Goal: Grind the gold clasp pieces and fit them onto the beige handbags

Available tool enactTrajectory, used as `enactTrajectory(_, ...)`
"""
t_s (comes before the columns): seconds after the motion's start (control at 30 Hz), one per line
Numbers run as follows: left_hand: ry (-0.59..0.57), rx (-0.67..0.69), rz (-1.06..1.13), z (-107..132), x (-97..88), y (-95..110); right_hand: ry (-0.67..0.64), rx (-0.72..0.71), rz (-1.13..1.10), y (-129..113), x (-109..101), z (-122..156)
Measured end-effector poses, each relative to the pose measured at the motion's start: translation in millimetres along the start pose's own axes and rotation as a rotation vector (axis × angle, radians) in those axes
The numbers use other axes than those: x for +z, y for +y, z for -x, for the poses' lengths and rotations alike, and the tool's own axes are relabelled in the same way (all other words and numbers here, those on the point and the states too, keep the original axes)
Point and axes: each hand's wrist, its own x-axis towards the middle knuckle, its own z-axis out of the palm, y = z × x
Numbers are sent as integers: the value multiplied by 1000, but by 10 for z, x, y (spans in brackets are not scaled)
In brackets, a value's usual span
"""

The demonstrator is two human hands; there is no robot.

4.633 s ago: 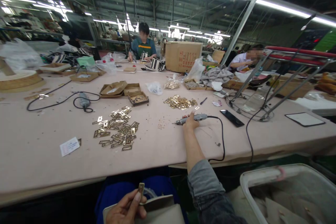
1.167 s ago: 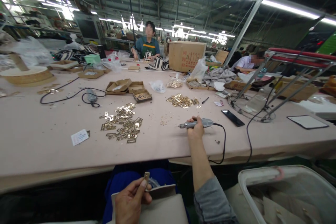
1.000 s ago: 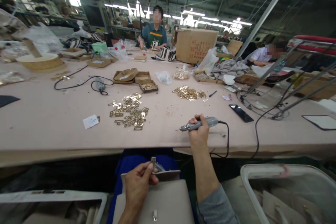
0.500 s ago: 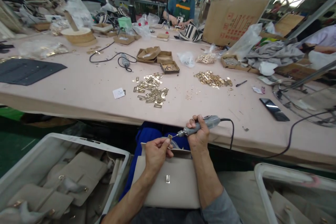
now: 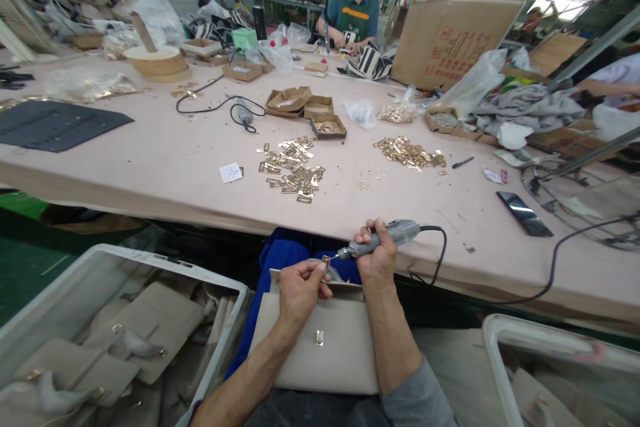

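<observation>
Between the thumb and fingers of my left hand [image 5: 303, 287] is a small gold metal plate [image 5: 325, 261], held upright over the bag. My right hand [image 5: 379, 257] is wrapped round a grey electric screwdriver [image 5: 395, 235], whose thin bit points left at the plate; whether it touches, I cannot tell. Across my lap lies a beige handbag [image 5: 320, 363] with its flap raised at the far side and a shiny gold clasp piece [image 5: 319, 338] on its front.
Gold frames [image 5: 295, 170] and smaller gold fittings [image 5: 410, 152] lie heaped on the table [image 5: 200, 207]. White bins [image 5: 235, 293] of beige bags flank me. A phone [image 5: 524, 212], a cardboard box [image 5: 327, 127] of small parts and another screwdriver [image 5: 243, 112] are on the table. Opposite sits a co-worker [image 5: 356, 13].
The view has shifted slightly. Both hands keep almost the same pose, with the screwdriver bit still at the gold plate. The screwdriver's cord hangs in a different loop.
</observation>
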Motion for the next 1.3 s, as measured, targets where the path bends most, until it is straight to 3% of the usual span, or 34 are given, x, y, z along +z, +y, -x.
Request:
enactTrajectory(0.93, 67, -4, -51, 7, 22, 53, -30, -59, 62, -62, 42, 82)
enactTrajectory(1.3, 55, 3, -41, 12, 15, 34, -36, -150, 96, -39, 124, 163)
